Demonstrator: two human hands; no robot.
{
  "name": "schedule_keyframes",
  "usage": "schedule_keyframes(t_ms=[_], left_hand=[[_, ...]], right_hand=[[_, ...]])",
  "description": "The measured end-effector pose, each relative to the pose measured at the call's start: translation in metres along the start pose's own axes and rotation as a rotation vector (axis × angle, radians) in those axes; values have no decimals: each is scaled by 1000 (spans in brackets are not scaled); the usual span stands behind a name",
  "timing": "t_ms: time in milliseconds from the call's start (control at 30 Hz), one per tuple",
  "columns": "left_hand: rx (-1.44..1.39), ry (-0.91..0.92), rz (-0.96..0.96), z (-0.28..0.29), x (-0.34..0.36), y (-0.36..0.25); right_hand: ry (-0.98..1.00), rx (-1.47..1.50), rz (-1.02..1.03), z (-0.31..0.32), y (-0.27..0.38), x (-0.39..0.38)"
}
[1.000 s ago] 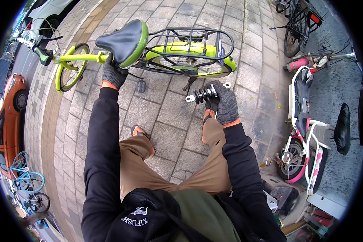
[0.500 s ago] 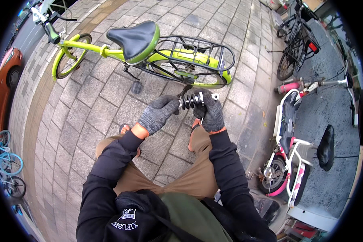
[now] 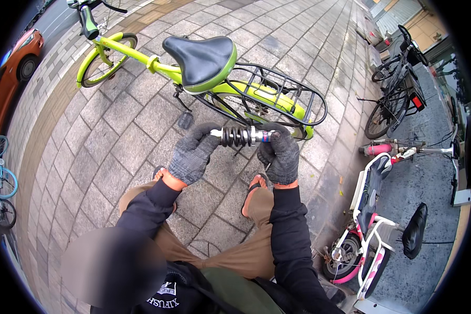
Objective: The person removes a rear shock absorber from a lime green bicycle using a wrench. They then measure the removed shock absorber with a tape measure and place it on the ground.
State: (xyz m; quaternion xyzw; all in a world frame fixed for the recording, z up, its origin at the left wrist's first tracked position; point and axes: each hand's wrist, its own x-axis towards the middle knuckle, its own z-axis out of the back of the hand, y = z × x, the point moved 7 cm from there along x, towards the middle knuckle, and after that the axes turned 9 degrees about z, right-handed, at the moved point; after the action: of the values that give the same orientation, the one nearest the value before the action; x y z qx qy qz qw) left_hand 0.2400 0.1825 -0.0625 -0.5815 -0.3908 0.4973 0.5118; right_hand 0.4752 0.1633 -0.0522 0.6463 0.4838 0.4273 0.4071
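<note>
A shock absorber with a black coil spring and silver ends lies level between my hands, just in front of the yellow-green bicycle. My left hand, in a grey knit glove, pinches its left end. Around the right end, beside a red and blue band, are the closed fingers of my gloved right hand. The glove hides that end. A thin light edge shows below my right fingers, too small to name. The bicycle's black saddle and rear rack are just beyond my hands.
On the right, a white and pink scooter stands by a raised grey slab. A black bicycle is behind it. An orange car and a blue bicycle are at the left. Paving stones surround my feet.
The shock absorber has shifted slightly left in view; more of its right end now shows as my right hand has moved outward along it. The view has shifted, and a blurred round patch appears lower left.
</note>
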Motion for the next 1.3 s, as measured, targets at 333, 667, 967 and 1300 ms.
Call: schedule_keyframes(t_ms=[333,667,967,1300], left_hand=[[65,-111,-123,25,3,-20],[98,-89,-287,31,-9,-31],[135,-105,-308,35,-14,-26],[140,-34,-295,32,-10,-17]], right_hand=[[114,14,3,-13,-1,10],[117,-61,-6,-22,-10,11],[119,79,-60,-25,-18,5],[65,72,-9,-20,-18,6]])
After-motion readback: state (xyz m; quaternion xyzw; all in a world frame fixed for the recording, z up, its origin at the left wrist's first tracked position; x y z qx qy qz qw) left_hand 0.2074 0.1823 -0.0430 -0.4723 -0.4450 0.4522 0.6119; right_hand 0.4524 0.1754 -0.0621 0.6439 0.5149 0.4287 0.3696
